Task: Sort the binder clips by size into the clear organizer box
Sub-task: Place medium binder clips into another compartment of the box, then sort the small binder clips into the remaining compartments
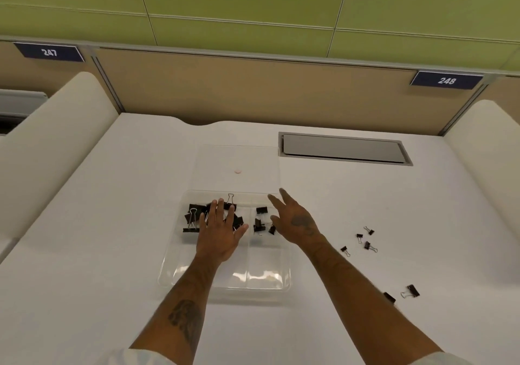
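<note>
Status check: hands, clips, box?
Both hands open, empty over box. Six clips loose on table, right side. Nothing blocking.

large clips (213, 218) partly under left hand (219, 238), one clip (389, 297) behind right forearm (365, 294)

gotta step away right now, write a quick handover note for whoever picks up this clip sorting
Left hand: open, empty, over the large clips in the left compartment.
Right hand: open, empty, over the box's right edge.
Clear organizer box: medium clips in the right compartment, near sections bare; lid lies behind.
Left to sort: four small clips and two bigger clips on the table, right of the box.
</note>
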A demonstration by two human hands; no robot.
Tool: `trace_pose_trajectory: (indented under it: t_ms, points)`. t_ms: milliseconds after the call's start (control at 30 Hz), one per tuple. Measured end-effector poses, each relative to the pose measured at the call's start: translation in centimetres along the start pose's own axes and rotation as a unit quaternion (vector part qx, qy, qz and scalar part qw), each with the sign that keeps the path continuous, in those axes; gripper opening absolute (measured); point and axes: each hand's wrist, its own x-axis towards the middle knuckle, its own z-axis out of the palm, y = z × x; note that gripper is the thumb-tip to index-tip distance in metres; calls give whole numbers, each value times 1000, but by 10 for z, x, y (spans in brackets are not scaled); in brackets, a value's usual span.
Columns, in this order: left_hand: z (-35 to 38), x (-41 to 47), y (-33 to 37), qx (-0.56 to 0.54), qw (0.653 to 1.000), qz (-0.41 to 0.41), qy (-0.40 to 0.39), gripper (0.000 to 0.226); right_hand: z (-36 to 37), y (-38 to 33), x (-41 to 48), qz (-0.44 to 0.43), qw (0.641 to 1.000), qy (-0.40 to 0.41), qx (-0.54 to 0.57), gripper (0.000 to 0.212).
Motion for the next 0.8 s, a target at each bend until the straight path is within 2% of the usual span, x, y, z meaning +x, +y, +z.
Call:
trace_pose_trajectory:
  t_ms: [100,200,333,533,633,800]
  points:
    - [-3,0,1,-9,1000,18,6,102,3,6,-9,20,998,-2,-59,72]
    - [-7,1,6,-29,998,53,34,92,3,15,-22,46,997,3,-69,80]
    - [-8,3,26,-47,991,110,65,87,-1,36,-50,100,992,16,-77,77]
    - [-6,0,76,-57,981,181,49,87,-10,79,-110,190,975,47,-109,75]
    - [-1,-8,104,-73,974,209,48,86,-17,101,-138,218,968,37,-119,79]
    - [3,-21,146,-57,967,241,51,85,-22,135,-177,279,954,37,-105,72]
